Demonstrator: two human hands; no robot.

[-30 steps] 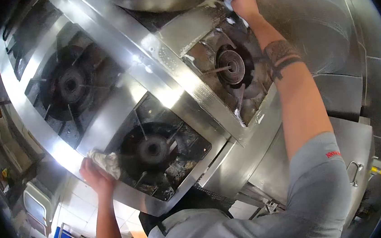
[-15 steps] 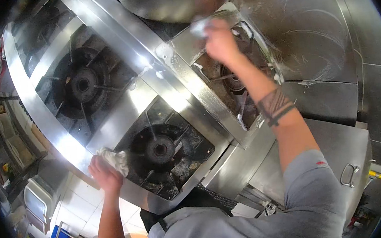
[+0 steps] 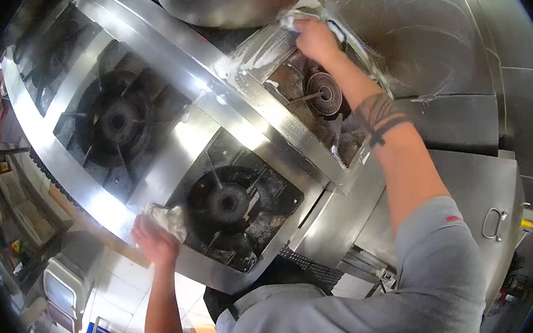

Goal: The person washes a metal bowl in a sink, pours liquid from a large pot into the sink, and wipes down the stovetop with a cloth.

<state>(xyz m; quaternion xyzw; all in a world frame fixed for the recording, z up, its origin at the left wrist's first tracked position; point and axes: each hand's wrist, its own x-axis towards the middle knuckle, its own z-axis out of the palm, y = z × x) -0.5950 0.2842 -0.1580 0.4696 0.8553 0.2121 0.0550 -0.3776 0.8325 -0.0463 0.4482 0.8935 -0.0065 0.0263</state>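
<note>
My left hand grips a crumpled white cloth at the stove's front edge, beside the near burner. Farther away, my right hand is closed on a white, soapy wad, partly hidden by the fingers; cloth or sponge, I cannot tell. It presses on the steel near the far corner of the back burner well. White suds streak the steel strip beside that well, and more foam lies along its edges. The round burner inside it looks brown and grimy.
A large steel wok sits at the top, close to my right hand. Another black burner lies to the left. A raised steel ledge divides front and back burners. Right of the well stands a steel panel with smeared streaks.
My right hand has shifted slightly right and upward along the back well. Suds now spread wider across the steel strip. My left hand still grips the cloth; the view has shifted a little.
</note>
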